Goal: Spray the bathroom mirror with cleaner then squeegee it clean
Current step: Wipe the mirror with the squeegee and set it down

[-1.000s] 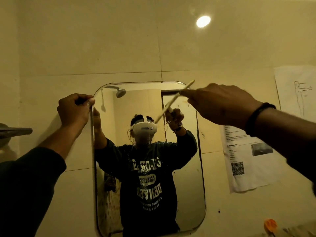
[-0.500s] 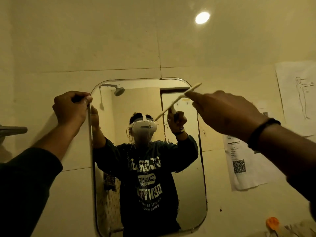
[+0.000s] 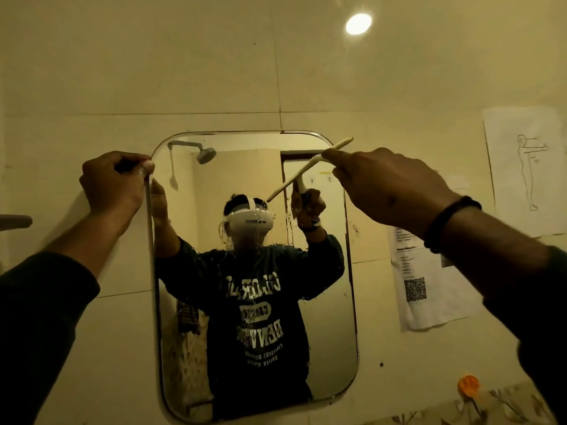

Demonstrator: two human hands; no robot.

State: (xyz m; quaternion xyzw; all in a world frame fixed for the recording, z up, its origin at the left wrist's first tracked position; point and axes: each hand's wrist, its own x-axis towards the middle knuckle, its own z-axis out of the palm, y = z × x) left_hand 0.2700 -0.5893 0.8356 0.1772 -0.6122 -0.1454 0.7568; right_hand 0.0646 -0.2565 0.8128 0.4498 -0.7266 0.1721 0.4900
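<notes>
Dim yellow light, tiled bathroom wall. Mirror (image 3: 322, 332) hangs upright on the tiles, tall with rounded corners.

Left hand (image 3: 112, 185) at the mirror's upper left corner, fingers curled tight round the frame edge, thumb tip pressed at the corner. Dark sleeve covers the forearm below.

Right hand (image 3: 386, 188) raised in front of the mirror's upper right corner, fingers closed round the handle of a pale squeegee (image 3: 310, 168). Handle itself hidden behind the hand from here; the reflection shows it gripped in the fist. Blade tilts, high end just past the mirror's top right corner, low end down toward the glass centre. Blade lies against or just off the upper glass; cannot tell if it touches. Black bracelet (image 3: 451, 222) on the right wrist.

Glass: streaks and beads of wet cleaner (image 3: 227, 246) across the middle band, thickest near the centre left. Reflection shows a person in a dark printed sweatshirt wearing a white headset, and a shower head behind.

Wall to the right: printed sheet with QR code (image 3: 415, 289), just beside the mirror; higher up, a sheet with a line drawing of a figure (image 3: 526, 176). Bright lamp reflection (image 3: 358, 23) on the tiles above. Orange object (image 3: 468, 384) low right, too blurred to identify. Grey ledge (image 3: 15, 222) juts in at the far left.
</notes>
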